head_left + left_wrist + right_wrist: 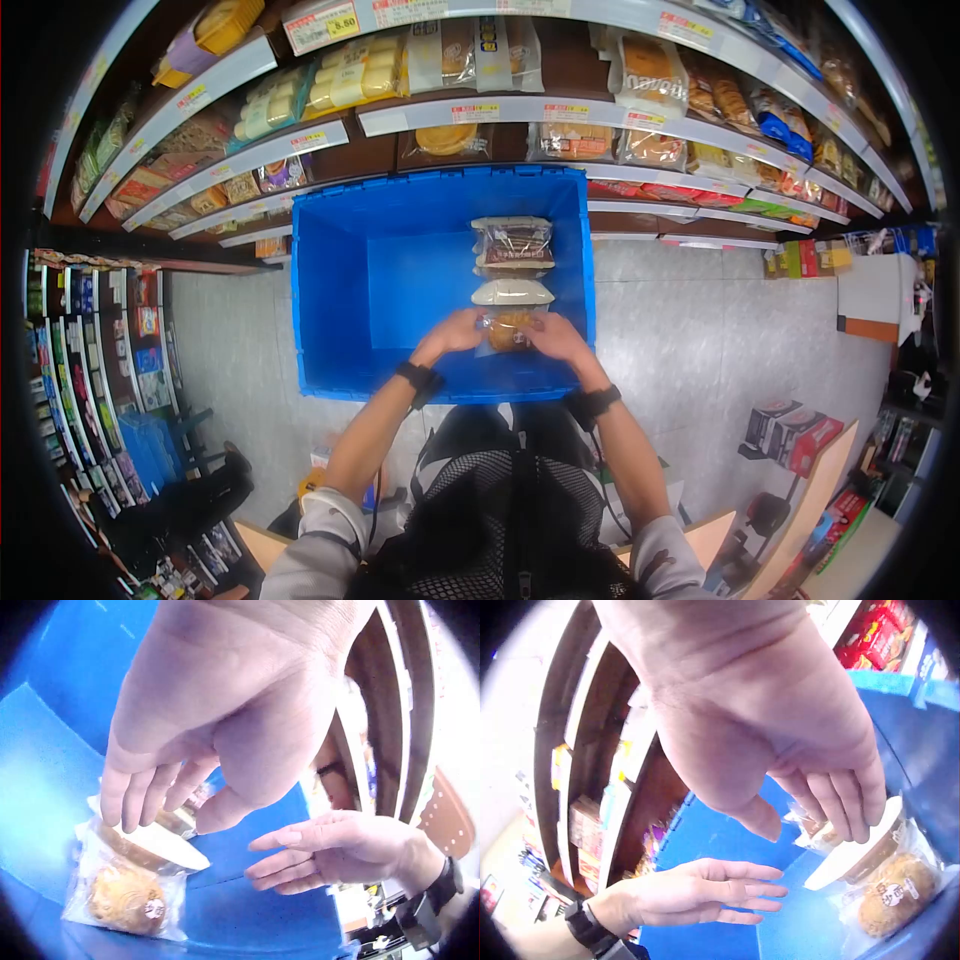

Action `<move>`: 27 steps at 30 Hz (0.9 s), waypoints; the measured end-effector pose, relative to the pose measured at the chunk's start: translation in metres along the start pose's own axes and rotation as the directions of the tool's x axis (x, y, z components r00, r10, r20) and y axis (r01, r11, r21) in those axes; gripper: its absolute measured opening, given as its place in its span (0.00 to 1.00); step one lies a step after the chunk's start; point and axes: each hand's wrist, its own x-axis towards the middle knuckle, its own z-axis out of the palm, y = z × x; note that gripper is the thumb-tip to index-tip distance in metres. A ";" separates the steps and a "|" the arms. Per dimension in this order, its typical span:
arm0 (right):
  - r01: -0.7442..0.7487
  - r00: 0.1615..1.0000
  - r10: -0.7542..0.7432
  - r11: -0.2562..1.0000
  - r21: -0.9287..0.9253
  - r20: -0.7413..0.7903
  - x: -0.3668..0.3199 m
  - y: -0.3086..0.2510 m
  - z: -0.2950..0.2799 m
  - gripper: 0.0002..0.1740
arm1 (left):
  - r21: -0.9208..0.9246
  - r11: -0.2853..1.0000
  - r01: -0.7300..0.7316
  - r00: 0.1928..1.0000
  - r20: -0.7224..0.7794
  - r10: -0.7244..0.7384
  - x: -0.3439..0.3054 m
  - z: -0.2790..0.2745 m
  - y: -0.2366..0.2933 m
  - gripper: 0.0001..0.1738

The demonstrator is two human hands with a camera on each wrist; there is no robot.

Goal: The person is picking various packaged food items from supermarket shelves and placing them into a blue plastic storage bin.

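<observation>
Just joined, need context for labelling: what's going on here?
A person stands over a blue plastic crate in front of shop shelves stocked with packaged baked goods. The left hand and right hand are open on either side of a clear bag holding a round brown pastry. The wrist views show neither hand gripping it. Behind it in the crate lie a white-topped packet and a dark-filled clear packet.

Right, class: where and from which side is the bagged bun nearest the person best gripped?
From above, I'd judge: the bun packet lies flat in the blue crate, whose walls block sideways approaches. Pinch its loose film edges, left and right.
</observation>
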 end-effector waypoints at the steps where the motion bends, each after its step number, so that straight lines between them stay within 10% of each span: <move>1: 0.027 1.000 -0.025 0.989 0.143 -0.019 -0.016 -0.002 -0.001 0.22 | 0.018 1.000 -0.022 1.000 -0.002 0.022 -0.014 -0.003 0.008 0.30; 13: 0.051 0.951 0.103 0.876 0.480 -0.290 -0.171 0.015 -0.005 0.23 | -0.053 0.929 -0.366 0.928 -0.091 0.361 -0.102 0.024 0.033 0.27; 27: 0.132 0.959 -0.015 0.907 0.399 -0.283 -0.222 0.048 -0.030 0.22 | -0.203 0.927 -0.316 0.934 -0.239 0.266 -0.141 0.095 0.085 0.23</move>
